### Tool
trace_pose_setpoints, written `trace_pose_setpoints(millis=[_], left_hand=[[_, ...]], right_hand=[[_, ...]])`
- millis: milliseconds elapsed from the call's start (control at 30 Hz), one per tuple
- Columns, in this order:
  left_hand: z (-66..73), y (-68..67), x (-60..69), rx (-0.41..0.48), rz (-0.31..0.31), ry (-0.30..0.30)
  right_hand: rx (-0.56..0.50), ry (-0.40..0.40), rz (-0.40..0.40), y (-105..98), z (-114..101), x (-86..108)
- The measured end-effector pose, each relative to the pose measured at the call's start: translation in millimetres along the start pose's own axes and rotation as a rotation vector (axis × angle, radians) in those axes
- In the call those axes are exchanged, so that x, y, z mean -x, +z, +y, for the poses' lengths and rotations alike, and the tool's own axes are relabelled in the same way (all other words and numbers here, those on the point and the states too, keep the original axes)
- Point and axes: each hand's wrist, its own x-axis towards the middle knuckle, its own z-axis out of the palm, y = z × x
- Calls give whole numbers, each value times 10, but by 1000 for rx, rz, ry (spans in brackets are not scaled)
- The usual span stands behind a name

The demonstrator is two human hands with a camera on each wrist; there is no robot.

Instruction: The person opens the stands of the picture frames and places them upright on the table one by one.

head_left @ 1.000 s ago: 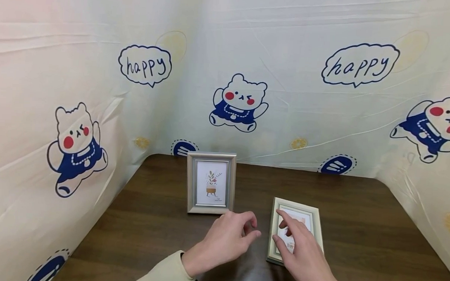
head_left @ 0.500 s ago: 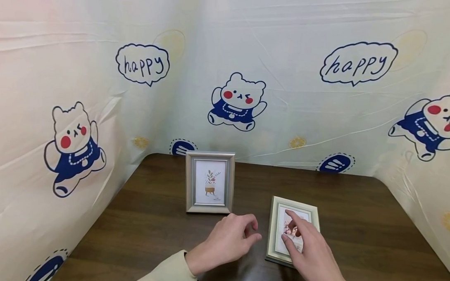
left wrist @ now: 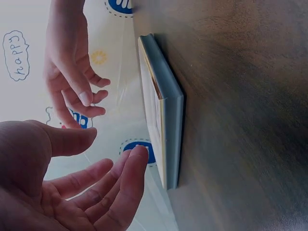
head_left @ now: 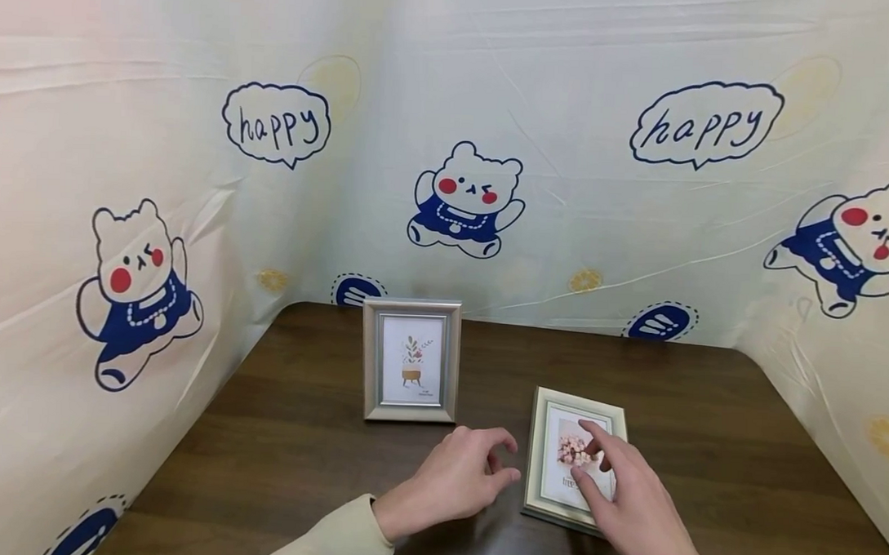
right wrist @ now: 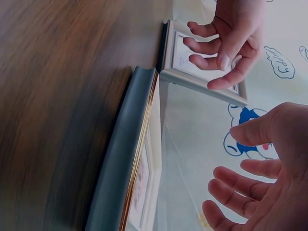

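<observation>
A photo frame [head_left: 544, 477] with a cream border and a flower picture lies face up on the table. My right hand [head_left: 631, 496] hovers above its right part, fingers loosely bent, holding nothing; it hides some of the picture. To the left of this frame, my left hand [head_left: 455, 478] hangs with relaxed, curved fingers and nothing in them. In the left wrist view a gap separates my left hand [left wrist: 82, 187] from the lying frame [left wrist: 166, 115]. A second photo frame [head_left: 411, 358], showing a potted plant, stands upright behind my left hand.
The dark wooden table [head_left: 285, 435] spreads under both frames. Printed cloth [head_left: 567, 135] with bears and "happy" bubbles encloses the table at the back and on both sides.
My right hand has shifted slightly to the right over the lying frame, uncovering more of its picture. The left hand stays almost where it was. Both frames stay in place on the table.
</observation>
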Motion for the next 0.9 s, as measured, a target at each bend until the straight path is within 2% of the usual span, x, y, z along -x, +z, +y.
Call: trace_pose_setpoints(millis=[133,233,400,767,900], left_hand=[[0,23,-5,17,-24,3],[-10,48,-18,74,-39,4],[-16,63,-57,141,-40,8],[31,90,-135,72,-73,7],[36,120,-151,58,-85,-10]], right_hand=[[-45,32,-33,-56,41,-10],[-81,61,-59,-93,79,-19],[-64,84,-70,-128,146,-34],[-47,47,-45,-187,305,-58],[-28,48,-60,-203,362,-64]])
